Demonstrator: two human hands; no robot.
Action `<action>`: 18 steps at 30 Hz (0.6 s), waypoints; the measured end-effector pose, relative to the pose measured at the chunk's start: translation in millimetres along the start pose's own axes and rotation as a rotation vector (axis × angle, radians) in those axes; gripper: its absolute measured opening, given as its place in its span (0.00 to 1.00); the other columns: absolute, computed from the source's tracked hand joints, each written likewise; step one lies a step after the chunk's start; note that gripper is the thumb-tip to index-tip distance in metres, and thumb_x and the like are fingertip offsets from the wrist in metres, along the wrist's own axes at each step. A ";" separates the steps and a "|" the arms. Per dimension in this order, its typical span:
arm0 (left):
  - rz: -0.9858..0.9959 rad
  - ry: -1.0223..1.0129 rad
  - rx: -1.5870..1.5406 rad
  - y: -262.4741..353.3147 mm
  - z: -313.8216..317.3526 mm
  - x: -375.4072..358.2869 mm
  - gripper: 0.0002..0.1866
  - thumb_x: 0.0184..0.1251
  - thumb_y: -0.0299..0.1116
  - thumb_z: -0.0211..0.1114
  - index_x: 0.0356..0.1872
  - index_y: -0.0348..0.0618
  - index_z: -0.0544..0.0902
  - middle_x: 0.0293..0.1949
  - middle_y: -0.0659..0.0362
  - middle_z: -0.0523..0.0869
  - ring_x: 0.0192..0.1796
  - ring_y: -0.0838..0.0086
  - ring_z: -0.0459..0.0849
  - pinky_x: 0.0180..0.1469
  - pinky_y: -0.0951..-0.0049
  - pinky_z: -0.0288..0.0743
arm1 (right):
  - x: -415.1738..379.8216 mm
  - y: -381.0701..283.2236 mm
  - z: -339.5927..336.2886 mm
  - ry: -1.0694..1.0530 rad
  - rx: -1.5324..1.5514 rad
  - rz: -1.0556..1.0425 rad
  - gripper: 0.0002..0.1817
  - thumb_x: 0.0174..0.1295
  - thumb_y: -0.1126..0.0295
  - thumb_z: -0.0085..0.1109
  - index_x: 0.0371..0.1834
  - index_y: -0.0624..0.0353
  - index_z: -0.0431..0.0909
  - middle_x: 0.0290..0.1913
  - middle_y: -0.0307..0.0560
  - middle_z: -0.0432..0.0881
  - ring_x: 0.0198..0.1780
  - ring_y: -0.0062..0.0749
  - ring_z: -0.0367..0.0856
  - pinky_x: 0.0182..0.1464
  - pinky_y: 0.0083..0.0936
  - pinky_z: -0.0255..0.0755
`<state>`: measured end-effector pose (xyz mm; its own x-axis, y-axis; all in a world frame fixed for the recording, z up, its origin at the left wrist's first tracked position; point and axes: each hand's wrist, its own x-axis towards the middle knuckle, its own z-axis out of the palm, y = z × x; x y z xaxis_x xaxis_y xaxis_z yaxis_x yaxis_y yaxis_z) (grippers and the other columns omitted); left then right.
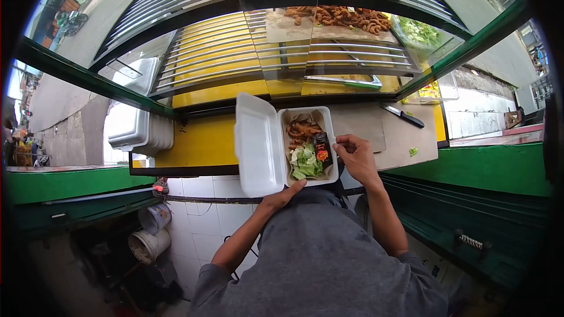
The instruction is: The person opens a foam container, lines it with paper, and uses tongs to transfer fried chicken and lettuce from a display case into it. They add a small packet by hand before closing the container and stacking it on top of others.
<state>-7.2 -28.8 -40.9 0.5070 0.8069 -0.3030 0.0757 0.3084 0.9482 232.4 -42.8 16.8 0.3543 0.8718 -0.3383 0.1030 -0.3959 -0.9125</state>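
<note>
An open white foam box (258, 151) lies at the counter's front edge, its lid folded out to the left. Inside, on brown paper, are fried pieces (303, 131), chopped green leaves (306, 162) and a black sachet (322, 149) with a red and yellow mark. My left hand (284, 195) holds the box's near edge, thumb on the rim and the other fingers hidden. At the box's right side, my right hand (355, 156) has thumb and index finger pressed together by the rim near the sachet; whatever is between them is too small to name.
Stacked foam boxes (130, 126) stand at the left. A knife (403, 115) lies on the board (411, 141) at the right. Behind the glass of the display case are fried pieces (364, 19), tongs (346, 81) and a tub of leaves (424, 34). Buckets (148, 245) sit below left.
</note>
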 end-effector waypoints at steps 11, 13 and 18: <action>0.517 -0.042 0.729 43.4 -3.9 14.2 0.40 0.51 0.59 0.74 0.68 0.62 0.75 0.77 0.40 0.43 0.78 0.40 0.42 0.76 0.46 0.41 | 11.7 22.9 -4.0 -0.014 0.089 0.033 0.15 0.72 0.64 0.54 0.42 0.67 0.82 0.26 0.31 0.76 0.27 0.12 0.68 0.31 0.16 0.64; 0.544 -0.012 0.705 35.4 -5.7 18.1 0.40 0.55 0.56 0.73 0.70 0.60 0.71 0.77 0.41 0.43 0.77 0.43 0.44 0.76 0.46 0.43 | 9.4 20.8 -0.2 -0.015 0.176 0.044 0.14 0.72 0.64 0.55 0.42 0.66 0.82 0.26 0.29 0.75 0.27 0.11 0.66 0.31 0.15 0.63; 0.210 0.149 -0.058 20.2 8.9 19.7 0.48 0.64 0.49 0.69 0.78 0.59 0.48 0.77 0.45 0.46 0.77 0.51 0.49 0.77 0.49 0.44 | 9.7 27.2 5.1 0.007 0.256 0.098 0.12 0.71 0.65 0.56 0.45 0.64 0.83 0.27 0.30 0.77 0.28 0.11 0.69 0.32 0.14 0.64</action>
<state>12.0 -11.2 -26.9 0.3739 0.9203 -0.1153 -0.0692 0.1517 0.9860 233.9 -43.6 -12.5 0.3572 0.8307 -0.4270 -0.1703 -0.3916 -0.9043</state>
